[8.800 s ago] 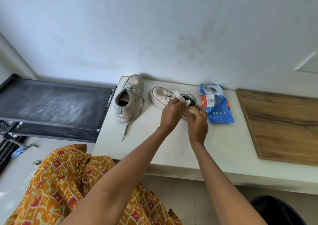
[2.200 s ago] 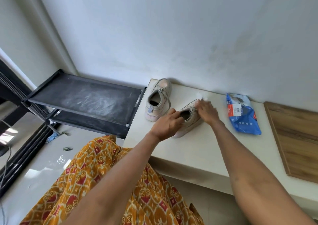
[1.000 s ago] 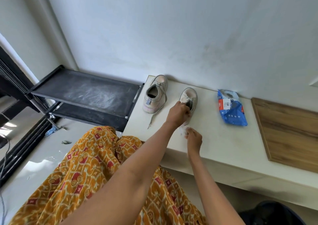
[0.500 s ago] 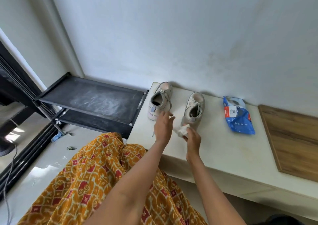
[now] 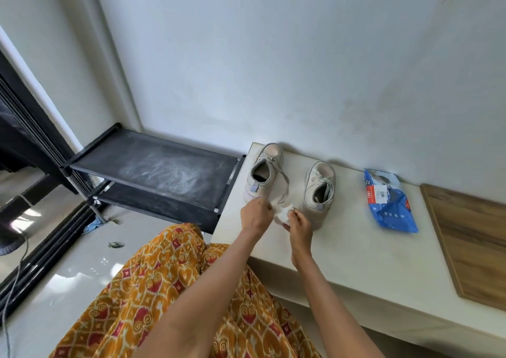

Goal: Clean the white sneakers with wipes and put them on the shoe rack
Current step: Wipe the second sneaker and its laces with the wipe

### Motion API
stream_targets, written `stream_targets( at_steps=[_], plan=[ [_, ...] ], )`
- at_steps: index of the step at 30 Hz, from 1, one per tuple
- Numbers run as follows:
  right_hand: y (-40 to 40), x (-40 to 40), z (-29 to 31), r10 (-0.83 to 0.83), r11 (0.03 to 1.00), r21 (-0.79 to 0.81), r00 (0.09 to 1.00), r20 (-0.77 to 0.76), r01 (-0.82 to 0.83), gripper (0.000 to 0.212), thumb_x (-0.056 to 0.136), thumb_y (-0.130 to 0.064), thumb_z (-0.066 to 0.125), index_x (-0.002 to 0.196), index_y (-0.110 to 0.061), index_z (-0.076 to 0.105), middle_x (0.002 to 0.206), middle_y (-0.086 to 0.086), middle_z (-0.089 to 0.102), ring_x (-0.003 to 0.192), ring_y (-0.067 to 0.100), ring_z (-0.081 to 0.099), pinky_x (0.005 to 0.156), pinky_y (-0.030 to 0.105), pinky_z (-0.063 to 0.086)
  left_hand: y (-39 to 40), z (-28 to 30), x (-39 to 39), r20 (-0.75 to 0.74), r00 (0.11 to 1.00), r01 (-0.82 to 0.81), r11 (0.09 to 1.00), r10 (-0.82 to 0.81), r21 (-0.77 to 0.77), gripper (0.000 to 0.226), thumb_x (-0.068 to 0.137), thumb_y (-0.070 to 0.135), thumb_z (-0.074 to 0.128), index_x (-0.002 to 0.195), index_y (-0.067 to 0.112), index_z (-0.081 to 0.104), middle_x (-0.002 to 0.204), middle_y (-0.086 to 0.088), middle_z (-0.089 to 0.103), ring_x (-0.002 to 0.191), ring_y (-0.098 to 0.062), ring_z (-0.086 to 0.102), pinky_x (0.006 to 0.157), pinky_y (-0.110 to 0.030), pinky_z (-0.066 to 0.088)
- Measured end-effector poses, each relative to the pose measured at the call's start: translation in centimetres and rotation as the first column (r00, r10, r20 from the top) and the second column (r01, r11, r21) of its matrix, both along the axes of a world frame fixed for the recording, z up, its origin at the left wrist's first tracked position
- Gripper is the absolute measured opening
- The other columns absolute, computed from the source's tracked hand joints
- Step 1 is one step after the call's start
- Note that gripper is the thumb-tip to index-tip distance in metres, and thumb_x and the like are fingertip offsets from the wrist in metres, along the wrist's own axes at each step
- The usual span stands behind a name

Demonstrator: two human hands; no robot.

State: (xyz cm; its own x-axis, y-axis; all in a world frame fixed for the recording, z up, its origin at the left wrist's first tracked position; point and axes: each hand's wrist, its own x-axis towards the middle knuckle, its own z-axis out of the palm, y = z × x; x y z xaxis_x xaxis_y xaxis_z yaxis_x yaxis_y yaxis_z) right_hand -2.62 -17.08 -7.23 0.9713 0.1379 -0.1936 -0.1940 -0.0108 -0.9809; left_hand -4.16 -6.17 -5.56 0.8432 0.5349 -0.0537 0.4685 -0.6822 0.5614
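- Left hand [image 5: 256,215] and right hand [image 5: 299,224] both pinch a crumpled wipe [image 5: 283,215]
- Two sneakers [image 5: 319,190] stand apart on the counter [image 5: 356,253], toes toward the wall

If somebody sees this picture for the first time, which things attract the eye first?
Two white sneakers stand side by side on the pale bench, heels toward the viewer. Before them, the left hand and right hand hold a crumpled wipe. The blue wipes pack lies to their right.

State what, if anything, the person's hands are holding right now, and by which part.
Both hands hold one crumpled white wipe: the left hand pinches its left edge, the right hand its right side. Neither sneaker is held.
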Motion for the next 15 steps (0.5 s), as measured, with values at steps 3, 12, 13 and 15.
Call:
stream_targets(
  at_steps=[3, 12, 13, 15],
  plan=[
    [-0.2, -0.1, -0.5, -0.005, 1.0, 0.026, 1.0, -0.004, 0.005, 0.015, 0.096, -0.021, 0.051, 0.099, -0.025, 0.066, 0.097, -0.008, 0.067, 0.094, 0.012, 0.062, 0.084, 0.03, 0.051, 0.3, 3.6, 1.5, 0.293, 0.949, -0.042, 0.969, 0.114, -0.242, 0.025, 0.088, 0.039, 0.06, 0.084, 0.016, 0.071, 0.082, 0.003, 0.063, 0.071, -0.013, 0.055, 0.059, -0.025, 0.035],
    [1.6, -0.3, -1.0, -0.005, 0.999, 0.041, 0.999, -0.037, 0.006, 0.019, 0.096, -0.017, 0.05, 0.106, -0.016, 0.066, 0.102, 0.003, 0.068, 0.095, 0.015, 0.064, 0.079, 0.026, 0.055, 6.7, 7.2, 4.4, 0.393, 0.85, -0.301, 0.935, 0.351, -0.185, 0.023, 0.087, 0.033, 0.062, 0.085, 0.013, 0.072, 0.082, -0.001, 0.072, 0.077, -0.019, 0.063, 0.06, -0.029, 0.048],
    [1.7, -0.2, -1.0, -0.001, 0.999, 0.041, 0.999, -0.036, 0.002, 0.019, 0.096, -0.017, 0.05, 0.107, -0.015, 0.066, 0.103, 0.004, 0.068, 0.095, 0.016, 0.064, 0.08, 0.027, 0.055, 7.1, 6.5, 4.4, 0.327, 0.911, -0.242, 0.968, 0.252, -0.071, 0.021, 0.087, 0.031, 0.061, 0.085, 0.013, 0.073, 0.083, -0.003, 0.071, 0.079, -0.022, 0.063, 0.06, -0.031, 0.048],
    [1.7, 0.1, -1.1, -0.002, 0.999, 0.04, 0.999, -0.032, 0.003, 0.02, 0.096, -0.016, 0.05, 0.109, -0.014, 0.066, 0.102, 0.004, 0.067, 0.094, 0.015, 0.064, 0.079, 0.026, 0.055, 7.4, 5.9, 4.5, 0.117, 0.993, -0.051, 0.985, 0.032, 0.162, 0.02, 0.088, 0.023, 0.057, 0.088, 0.01, 0.072, 0.09, -0.008, 0.07, 0.086, -0.027, 0.062, 0.065, -0.034, 0.048]
  ],
)
